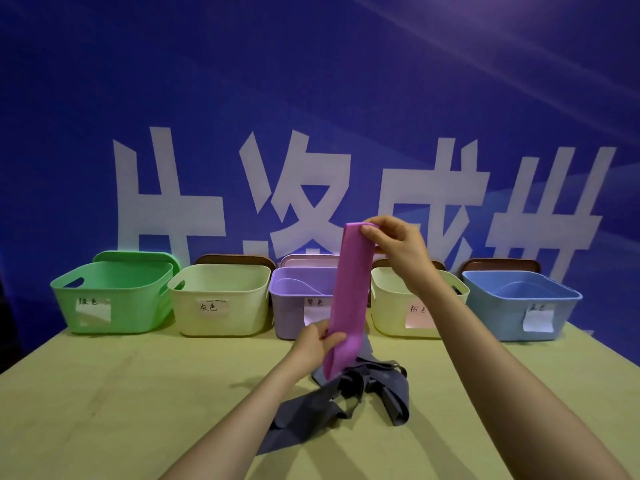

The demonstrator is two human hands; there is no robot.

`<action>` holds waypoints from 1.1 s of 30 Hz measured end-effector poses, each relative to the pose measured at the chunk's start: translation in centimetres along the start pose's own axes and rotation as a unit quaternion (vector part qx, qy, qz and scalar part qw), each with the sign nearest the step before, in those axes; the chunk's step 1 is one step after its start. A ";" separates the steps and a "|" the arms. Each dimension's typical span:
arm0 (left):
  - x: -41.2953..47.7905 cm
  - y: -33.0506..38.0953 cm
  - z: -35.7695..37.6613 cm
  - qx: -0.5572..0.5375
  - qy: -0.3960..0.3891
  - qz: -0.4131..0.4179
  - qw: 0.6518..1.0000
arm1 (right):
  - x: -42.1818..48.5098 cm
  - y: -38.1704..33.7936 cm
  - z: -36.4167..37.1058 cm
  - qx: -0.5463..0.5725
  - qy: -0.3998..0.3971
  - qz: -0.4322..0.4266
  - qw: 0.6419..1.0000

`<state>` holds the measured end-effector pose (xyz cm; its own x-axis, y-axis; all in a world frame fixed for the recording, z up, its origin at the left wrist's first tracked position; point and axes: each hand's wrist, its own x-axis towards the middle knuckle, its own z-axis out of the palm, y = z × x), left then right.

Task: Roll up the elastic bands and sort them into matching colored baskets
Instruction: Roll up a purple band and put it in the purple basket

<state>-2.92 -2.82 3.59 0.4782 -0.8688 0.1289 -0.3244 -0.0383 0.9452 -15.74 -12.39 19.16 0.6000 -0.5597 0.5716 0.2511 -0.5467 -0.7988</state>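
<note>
the pink elastic band (349, 299) hangs upright in the air over the middle of the bench (138, 393), in front of the purple basket (294, 306). it looks thin, light and limp: it drapes flat like a ribbon and sags below the lower grip, so it should roll easily but will likely spring loose unless the roll is kept pinched. the ends seem the sensible places to hold, one to start the roll, the other to keep tension.

the right hand (394, 244) is closed in a pinch on the band's top edge, thumb in front and fingers behind. the left hand (317, 341) is curled around the band lower down, thumb across its face, the tail dropping below it.

under the tail lies a tangle of grey elastic bands (363, 393) on the bench, not yet rolled.

along the far edge stand five baskets, each with a paper label in handwritten chinese. the green basket (114, 292) reads 绿色, the cream basket beside it (221, 299) reads 灰色, the purple one looks like 紫色, though partly covered by the band. the cream basket right of centre (412, 306) reads 粉色, so the pink band probably belongs there. the blue basket (519, 303) has a label too smudged to read. behind, a blue backdrop (311, 81) carries large white characters, cut off below.
</note>
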 end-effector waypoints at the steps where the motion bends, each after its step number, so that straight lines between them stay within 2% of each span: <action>1: -0.3 -0.1 -0.2 0.019 -0.015 -0.007 1.000 | -0.2 -0.4 -0.1 0.001 -0.003 -0.003 1.000; 3: -1.5 0.8 -0.5 0.015 -0.022 0.011 1.000 | -0.9 -1.0 -0.1 0.002 -0.010 -0.010 1.000; 7: -4.5 4.3 -1.2 -0.063 0.052 0.089 0.993 | -2.6 -2.0 0.3 -0.006 -0.041 -0.014 0.999; 10: -6.6 6.1 -1.7 -0.067 0.018 0.104 0.992 | -3.2 -2.3 0.0 0.002 -0.034 -0.012 0.999; 13: -8.0 6.0 -2.1 -0.078 -0.064 0.083 0.991 | -3.2 -1.3 -0.1 0.027 -0.031 0.020 0.999; 17: -8.0 1.8 -1.3 -0.075 -0.087 0.013 0.993 | -4.2 4.6 1.3 0.008 -0.064 0.106 0.992; 22: -6.5 -5.2 1.3 -0.024 -0.061 -0.117 0.991 | -6.1 12.9 2.9 0.005 -0.113 0.206 0.972; 25: -5.9 -6.8 2.5 0.003 -0.038 -0.116 0.993 | -6.8 15.7 3.4 0.004 -0.103 0.218 0.970; 28: -4.8 -5.7 1.8 0.146 -0.045 -0.085 0.985 | -7.1 17.2 3.4 0.011 -0.080 0.206 0.975; 30: -3.4 -5.1 0.7 0.208 -0.016 -0.094 0.973 | -7.3 17.9 3.6 0.030 -0.074 0.203 0.976; 33: -1.4 -5.1 -0.5 0.176 0.044 -0.118 0.976 | -7.8 18.9 4.0 0.037 -0.076 0.193 0.978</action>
<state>-1.57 -1.16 -1.23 0.6370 -0.7697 -0.0407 -0.4487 -0.4133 0.7924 -12.63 -15.85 -1.12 0.7653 -0.6134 0.1953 0.0352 -0.2631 -0.9641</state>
